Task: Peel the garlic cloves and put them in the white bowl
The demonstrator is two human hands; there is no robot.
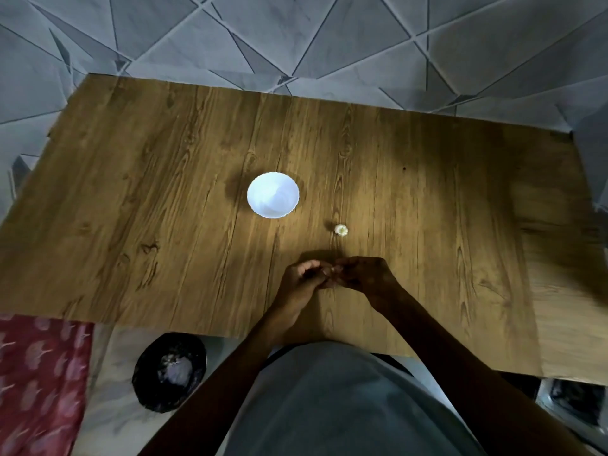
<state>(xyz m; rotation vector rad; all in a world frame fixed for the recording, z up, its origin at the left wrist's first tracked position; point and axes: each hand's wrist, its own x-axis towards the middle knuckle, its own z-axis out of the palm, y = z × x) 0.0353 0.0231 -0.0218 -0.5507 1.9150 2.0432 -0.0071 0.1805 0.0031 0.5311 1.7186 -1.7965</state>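
By the near edge of the tabletop (158,199), the left hand (304,278) and right hand (363,274) meet, each grip pinching a barely visible garlic clove (333,270). It is likely light and firm with papery skin, so best nipped at its tip. Another garlic piece (341,229) lies just beyond, and the white bowl (273,195) stands mid-tabletop.

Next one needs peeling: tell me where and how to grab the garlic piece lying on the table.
Pinch the garlic piece across its rounded sides, probably from above with the right hand: it is small, lying free, just beyond that hand.
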